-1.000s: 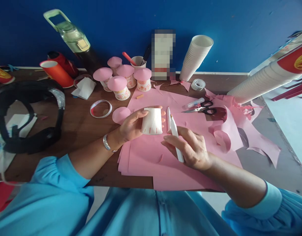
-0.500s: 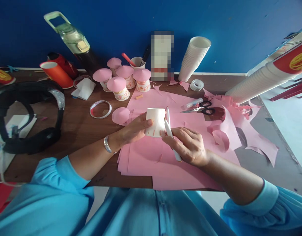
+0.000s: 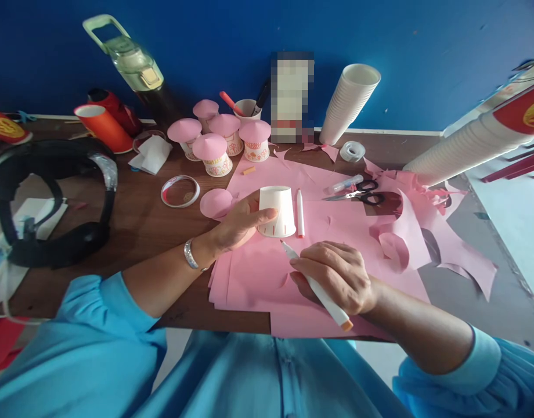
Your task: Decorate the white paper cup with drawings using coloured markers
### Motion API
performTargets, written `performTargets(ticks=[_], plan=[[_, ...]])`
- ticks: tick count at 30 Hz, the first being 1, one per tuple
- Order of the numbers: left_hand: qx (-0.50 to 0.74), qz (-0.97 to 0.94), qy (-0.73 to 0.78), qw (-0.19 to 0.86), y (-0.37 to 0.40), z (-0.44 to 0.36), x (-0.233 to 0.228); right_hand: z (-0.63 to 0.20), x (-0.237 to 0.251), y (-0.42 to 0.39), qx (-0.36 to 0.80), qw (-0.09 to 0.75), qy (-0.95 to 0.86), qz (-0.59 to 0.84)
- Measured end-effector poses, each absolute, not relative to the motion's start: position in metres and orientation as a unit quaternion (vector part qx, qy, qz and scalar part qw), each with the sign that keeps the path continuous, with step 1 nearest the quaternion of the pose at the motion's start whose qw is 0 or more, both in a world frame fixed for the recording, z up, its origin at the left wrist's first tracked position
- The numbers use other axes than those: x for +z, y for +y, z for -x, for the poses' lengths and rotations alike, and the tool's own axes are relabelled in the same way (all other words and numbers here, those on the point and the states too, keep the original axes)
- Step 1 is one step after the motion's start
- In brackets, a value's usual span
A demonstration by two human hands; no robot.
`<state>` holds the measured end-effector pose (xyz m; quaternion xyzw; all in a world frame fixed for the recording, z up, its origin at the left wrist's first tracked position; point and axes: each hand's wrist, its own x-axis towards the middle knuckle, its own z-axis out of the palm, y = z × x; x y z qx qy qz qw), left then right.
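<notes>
White paper cup (image 3: 276,211) stands upside down on the pink paper sheets (image 3: 258,278), short orange strokes along its lower edge. Left hand (image 3: 238,220) curls round the cup's left side, thumb across its front, fingers behind; cup held steady on the paper.

Right hand (image 3: 336,276) closed round a white marker (image 3: 316,285), tip pointing up and left, just short of the cup's base, not touching. Orange end of the marker sticks out below the hand.

A second white pen (image 3: 299,212) lies on the paper just right of the cup, alongside it.

A loose pink paper circle (image 3: 215,202) sits left of the cup, behind the left hand. Scissors (image 3: 358,193) with black handles lie further right, a small clear tube beside them, pink offcuts (image 3: 406,232) heaped beyond.

Towards the wall: five finished cups with pink caps (image 3: 218,141), a cup of pens behind them. Tall stack of white cups (image 3: 349,104) leans at right of these, roll of clear tape (image 3: 352,151) at its foot. Tape ring (image 3: 180,191) on the brown tabletop (image 3: 136,232) to the left. Black headset (image 3: 53,203) at far left, orange cups (image 3: 104,128) and a green-lidded bottle (image 3: 127,58) behind it.
</notes>
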<state>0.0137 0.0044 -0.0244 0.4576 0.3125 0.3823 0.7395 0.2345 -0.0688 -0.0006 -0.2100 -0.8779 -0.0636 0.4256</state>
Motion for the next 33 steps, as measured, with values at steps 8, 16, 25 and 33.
performTargets(ticks=[8,16,25,33], plan=[[0.379,-0.487,0.298,0.729,0.0028,-0.0141,-0.025,-0.2341,-0.0017,-0.0683,-0.068,0.426,-0.874,0.226],[0.37,-0.506,0.305,0.717,0.0029,-0.0138,-0.0244,-0.2334,-0.0023,-0.0676,-0.075,0.415,-0.876,0.234],[0.368,-0.513,0.306,0.712,0.0022,-0.0129,-0.0255,-0.2327,-0.0013,-0.0684,-0.077,0.41,-0.879,0.231],[0.382,-0.5,0.291,0.721,0.0042,-0.0117,-0.0295,-0.2348,0.0026,-0.0703,-0.066,0.41,-0.881,0.228]])
